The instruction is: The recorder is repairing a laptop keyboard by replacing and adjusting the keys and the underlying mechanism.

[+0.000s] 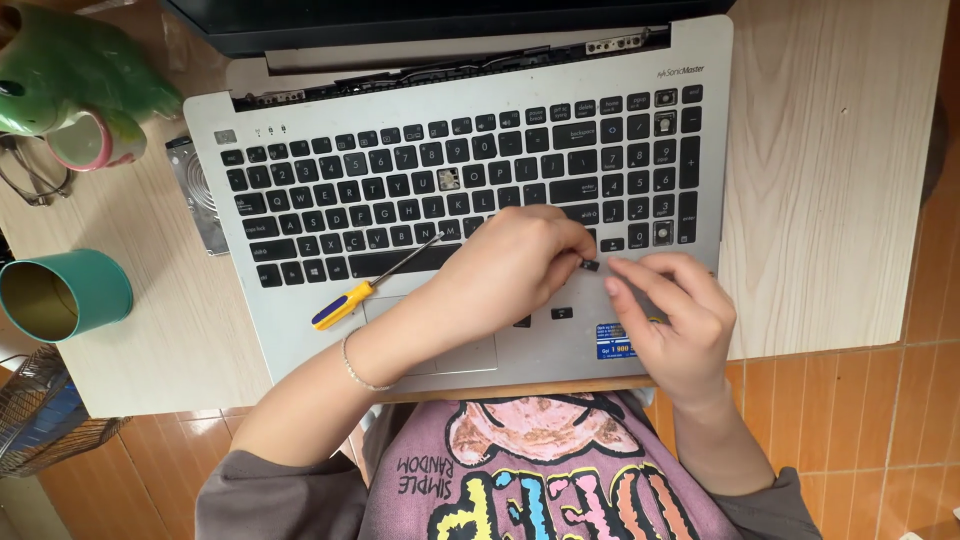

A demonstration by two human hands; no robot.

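A silver laptop [300, 330] with a black keyboard lies open on a light wooden table, its hinge cover off. My left hand [505, 270] and my right hand [675, 320] meet over the palm rest, fingertips pinching a small black keycap [590, 265] between them. Which hand bears it I cannot tell. One key [448, 180] is missing in the middle rows, showing a bare socket. Loose black keycaps [561, 313] rest on the palm rest. A screwdriver [370, 288] with a yellow and blue handle lies across the space bar and palm rest.
A teal cup [65, 295] lies on its side at the left. A green frog-shaped mug [70, 85] stands at the top left, with glasses [25, 175] beside it. A small metal part [195, 195] rests against the laptop's left edge. A wire basket [45, 415] sits below the table.
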